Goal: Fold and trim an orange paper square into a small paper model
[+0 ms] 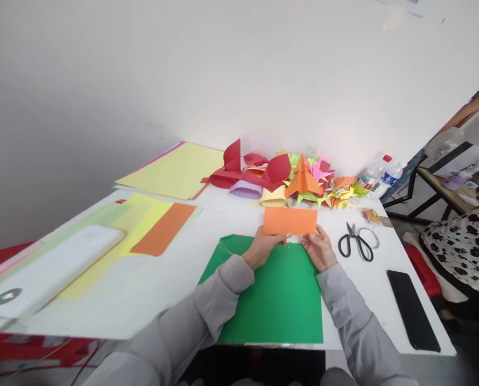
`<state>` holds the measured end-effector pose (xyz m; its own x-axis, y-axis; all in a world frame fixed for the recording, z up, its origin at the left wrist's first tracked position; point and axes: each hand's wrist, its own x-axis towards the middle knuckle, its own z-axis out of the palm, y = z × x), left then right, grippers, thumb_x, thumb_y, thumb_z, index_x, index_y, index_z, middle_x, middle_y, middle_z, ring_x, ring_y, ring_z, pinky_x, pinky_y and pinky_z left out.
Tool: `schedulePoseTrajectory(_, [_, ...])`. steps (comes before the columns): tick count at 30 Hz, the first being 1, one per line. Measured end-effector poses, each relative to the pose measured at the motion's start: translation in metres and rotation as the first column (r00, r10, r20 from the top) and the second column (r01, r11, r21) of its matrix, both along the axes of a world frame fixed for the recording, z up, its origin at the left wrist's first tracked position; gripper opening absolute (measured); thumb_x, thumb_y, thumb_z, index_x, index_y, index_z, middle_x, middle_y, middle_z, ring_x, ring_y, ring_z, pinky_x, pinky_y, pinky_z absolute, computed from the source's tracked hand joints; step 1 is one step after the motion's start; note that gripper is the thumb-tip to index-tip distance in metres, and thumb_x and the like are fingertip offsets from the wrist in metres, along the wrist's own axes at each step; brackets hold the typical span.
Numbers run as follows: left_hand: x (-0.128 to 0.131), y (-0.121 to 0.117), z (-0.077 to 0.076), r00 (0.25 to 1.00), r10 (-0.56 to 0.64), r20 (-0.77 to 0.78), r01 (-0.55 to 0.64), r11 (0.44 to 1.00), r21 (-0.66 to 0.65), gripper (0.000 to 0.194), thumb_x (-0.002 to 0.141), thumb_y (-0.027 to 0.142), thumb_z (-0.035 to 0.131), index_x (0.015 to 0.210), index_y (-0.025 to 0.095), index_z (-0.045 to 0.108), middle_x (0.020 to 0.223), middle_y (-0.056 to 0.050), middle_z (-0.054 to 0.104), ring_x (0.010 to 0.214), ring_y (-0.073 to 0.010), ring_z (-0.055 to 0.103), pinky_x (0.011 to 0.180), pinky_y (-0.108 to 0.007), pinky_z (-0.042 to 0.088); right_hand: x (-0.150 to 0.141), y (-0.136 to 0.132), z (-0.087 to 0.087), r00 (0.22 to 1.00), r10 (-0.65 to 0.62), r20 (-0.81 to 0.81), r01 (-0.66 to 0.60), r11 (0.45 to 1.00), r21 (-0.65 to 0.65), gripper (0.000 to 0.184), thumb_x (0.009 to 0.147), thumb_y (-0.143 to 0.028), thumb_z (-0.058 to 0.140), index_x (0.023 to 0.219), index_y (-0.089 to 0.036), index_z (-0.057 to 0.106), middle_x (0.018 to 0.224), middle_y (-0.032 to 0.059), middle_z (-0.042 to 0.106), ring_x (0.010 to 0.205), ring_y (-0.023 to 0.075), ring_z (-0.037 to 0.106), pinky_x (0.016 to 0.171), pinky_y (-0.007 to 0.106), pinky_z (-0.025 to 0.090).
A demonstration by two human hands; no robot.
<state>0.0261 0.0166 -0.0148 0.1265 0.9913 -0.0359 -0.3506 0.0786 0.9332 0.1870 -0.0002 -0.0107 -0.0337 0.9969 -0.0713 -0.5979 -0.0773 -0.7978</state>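
An orange paper rectangle (290, 220) is held up between my two hands, above the far edge of a green sheet (275, 300) on the white table. My left hand (262, 246) pinches its lower left edge, thumb along the bottom. At the lower right corner my right hand (320, 249) grips it with thumb and fingers. Part of the fingers is hidden behind the paper. Just beyond it lie folded paper pieces, among them an orange paper plane (303, 179) and red curved shapes (277, 171).
Black-handled scissors (356, 244) and a black phone (413, 310) lie on the right. Two plastic bottles (378, 177) stand near the wall. On the left are coloured sheets (175, 166), an orange strip (163, 229) and a long white device (54, 268). A person in a patterned top (464, 241) sits at right.
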Motion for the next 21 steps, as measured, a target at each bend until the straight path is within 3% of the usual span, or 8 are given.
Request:
schedulePoseTrajectory(3, [0.003,-0.004,0.003,0.998,-0.049,-0.043,0.050,0.999,0.020,0.023,0.054,0.026,0.080,0.059,0.012,0.062,0.052,-0.001,0.061,0.050,-0.0129,0.054,0.052,-0.026,0.045,-0.011,-0.005,-0.002,0.994,0.042,0.102,-0.046,0.998,0.031,0.030,0.055,-0.018,0.082,0.079,-0.018,0.065,0.075,0.0009,0.069,0.062,0.0130,0.059,0.059,0.026,0.048])
schedulePoseTrajectory(8, [0.003,-0.004,0.004,0.996,-0.056,-0.064,0.057,0.998,0.022,0.022,0.055,0.025,0.079,0.057,0.012,0.062,0.053,-0.002,0.061,0.051,-0.0133,0.055,0.054,-0.026,0.045,-0.014,-0.004,-0.006,0.980,-0.116,0.161,0.115,0.993,0.019,0.026,0.052,-0.017,0.083,0.069,-0.016,0.064,0.057,-0.0029,0.063,0.051,0.0109,0.053,0.052,0.025,0.044])
schedulePoseTrajectory(13, [0.002,-0.001,-0.003,0.994,-0.104,0.038,0.105,0.994,-0.040,0.028,0.052,0.025,0.081,0.071,0.011,0.065,0.062,-0.002,0.063,0.053,-0.0129,0.055,0.053,-0.027,0.046,-0.013,-0.004,-0.007,0.982,-0.126,0.141,0.121,0.992,0.042,0.025,0.053,-0.017,0.083,0.069,-0.016,0.065,0.058,-0.0030,0.064,0.051,0.0109,0.054,0.053,0.025,0.047])
schedulePoseTrajectory(17, [0.004,-0.002,-0.004,0.996,-0.079,0.032,0.080,0.996,-0.029,0.028,0.052,0.026,0.082,0.068,0.010,0.064,0.060,-0.002,0.063,0.053,-0.0131,0.055,0.054,-0.027,0.045,-0.019,-0.006,-0.006,0.988,-0.104,0.117,0.103,0.995,0.020,0.025,0.053,-0.016,0.083,0.073,-0.015,0.068,0.065,-0.0003,0.070,0.055,0.0124,0.059,0.055,0.025,0.051])
schedulePoseTrajectory(21, [0.004,-0.002,0.000,0.996,-0.082,0.043,0.082,0.996,-0.017,0.025,0.053,0.026,0.081,0.061,0.011,0.062,0.056,-0.001,0.061,0.051,-0.0120,0.054,0.055,-0.027,0.045,-0.018,-0.006,-0.004,0.985,-0.163,0.050,0.165,0.986,-0.030,0.024,0.052,-0.012,0.082,0.072,-0.015,0.068,0.062,-0.0009,0.069,0.050,0.0110,0.058,0.051,0.023,0.051])
